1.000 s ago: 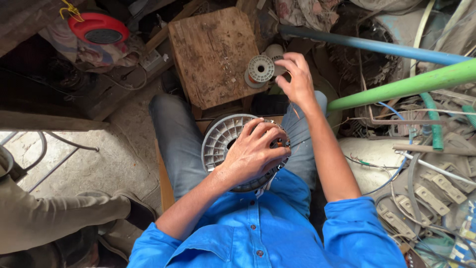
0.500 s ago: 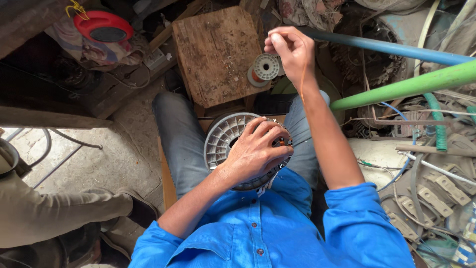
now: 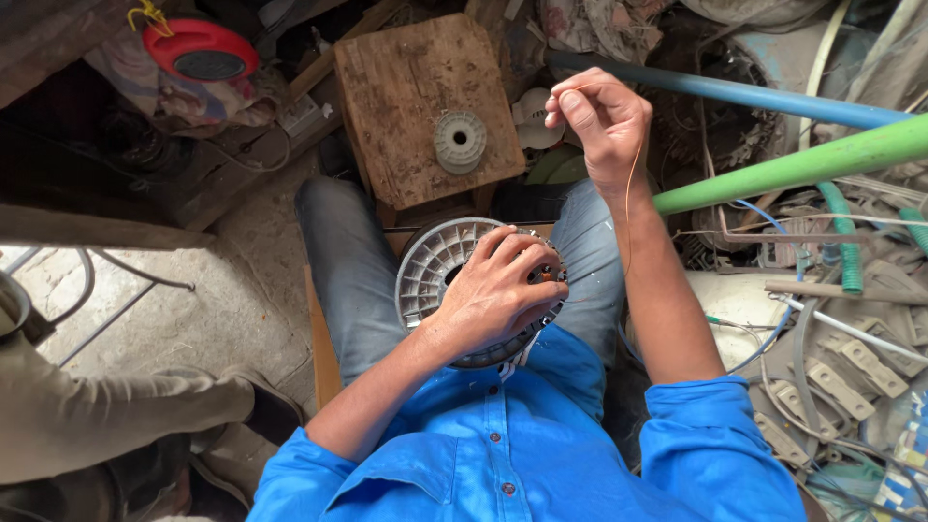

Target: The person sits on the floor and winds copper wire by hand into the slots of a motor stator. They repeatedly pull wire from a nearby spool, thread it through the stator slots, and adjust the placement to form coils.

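Two bare hands at work over a lap, blue shirt sleeves (image 3: 503, 464) near. Far left: red round lid (image 3: 205, 50) with a dark centre, among clutter. Near left: another person's trousered leg and shoe (image 3: 145, 416) on the concrete floor (image 3: 222, 319). Centre far: worn wooden block (image 3: 425, 101) with a grey ribbed spool (image 3: 460, 140) standing on it. Centre: grey metal motor stator (image 3: 435, 266), round and ribbed, resting on the jeans-clad lap between the knees. Left hand (image 3: 498, 295) spread flat over the stator's right part, fingers (image 3: 517, 253) bent and splayed, pressing on its top, tips at the winding. Right of that, thin copper wire (image 3: 630, 184) running up from the stator to the right hand (image 3: 601, 121), raised well above the lap beside the block; thumb and forefinger pinched tight on the wire's upper end, other fingers curled in. Far right: blue pipe (image 3: 773, 97) and green pipe (image 3: 802, 164) slanting across, a heap of cables and pale plastic parts (image 3: 841, 367) beneath.
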A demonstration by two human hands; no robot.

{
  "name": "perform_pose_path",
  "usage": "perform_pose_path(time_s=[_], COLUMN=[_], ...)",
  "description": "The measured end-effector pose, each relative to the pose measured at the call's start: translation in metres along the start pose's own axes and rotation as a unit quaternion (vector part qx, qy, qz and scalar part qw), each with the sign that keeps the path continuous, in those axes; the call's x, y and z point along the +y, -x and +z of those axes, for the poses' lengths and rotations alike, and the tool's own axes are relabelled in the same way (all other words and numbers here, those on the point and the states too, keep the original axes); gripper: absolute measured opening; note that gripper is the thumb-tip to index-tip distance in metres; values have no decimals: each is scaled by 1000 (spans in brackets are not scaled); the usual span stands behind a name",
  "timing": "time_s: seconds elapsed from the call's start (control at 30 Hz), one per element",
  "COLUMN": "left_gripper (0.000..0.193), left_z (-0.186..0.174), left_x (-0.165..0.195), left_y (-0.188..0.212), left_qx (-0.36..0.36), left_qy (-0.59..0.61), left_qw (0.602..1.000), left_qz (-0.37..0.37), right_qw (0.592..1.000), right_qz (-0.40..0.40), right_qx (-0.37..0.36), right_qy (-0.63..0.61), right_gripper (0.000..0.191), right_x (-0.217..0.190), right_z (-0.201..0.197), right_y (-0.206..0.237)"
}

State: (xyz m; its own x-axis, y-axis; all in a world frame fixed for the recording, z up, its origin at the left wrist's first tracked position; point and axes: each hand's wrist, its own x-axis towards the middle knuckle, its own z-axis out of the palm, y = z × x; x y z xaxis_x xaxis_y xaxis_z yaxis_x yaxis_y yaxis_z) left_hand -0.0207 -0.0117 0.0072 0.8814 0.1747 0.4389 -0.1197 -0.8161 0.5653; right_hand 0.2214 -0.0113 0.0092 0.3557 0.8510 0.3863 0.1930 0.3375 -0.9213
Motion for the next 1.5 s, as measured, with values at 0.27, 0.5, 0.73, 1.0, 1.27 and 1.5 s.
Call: perform_pose_path(time_s=[0.27,0.5,0.73,1.0,1.27,1.5], left_gripper=[19,22,20,23,21,21], left_z=[1,1,2,8,7,5], left_x=[-1,1,5,7,8,7], left_y=[1,2,1,-2,-5,-7], left_qx=[6,2,7,-1,1,-2], left_qy=[-1,-5,-9,-17,-13,-16], left_qw=[1000,1000,1000,1000,1000,1000], left_qz=[0,-2,-1,2,2,1], right_qw=[997,982,972,963,917,863], right_qz=[-75,-120,-147,-226,-64,-171], right_qx=[10,-28,31,149,139,54], right_qy=[5,-143,-179,-1,369,471], right_gripper=[12,19,21,19,7,8], right_x=[-27,-43,-70,-90,-86,-160], right_z=[-3,-1,-40,-142,-161,-126], right_y=[-22,-22,20,69,78,89])
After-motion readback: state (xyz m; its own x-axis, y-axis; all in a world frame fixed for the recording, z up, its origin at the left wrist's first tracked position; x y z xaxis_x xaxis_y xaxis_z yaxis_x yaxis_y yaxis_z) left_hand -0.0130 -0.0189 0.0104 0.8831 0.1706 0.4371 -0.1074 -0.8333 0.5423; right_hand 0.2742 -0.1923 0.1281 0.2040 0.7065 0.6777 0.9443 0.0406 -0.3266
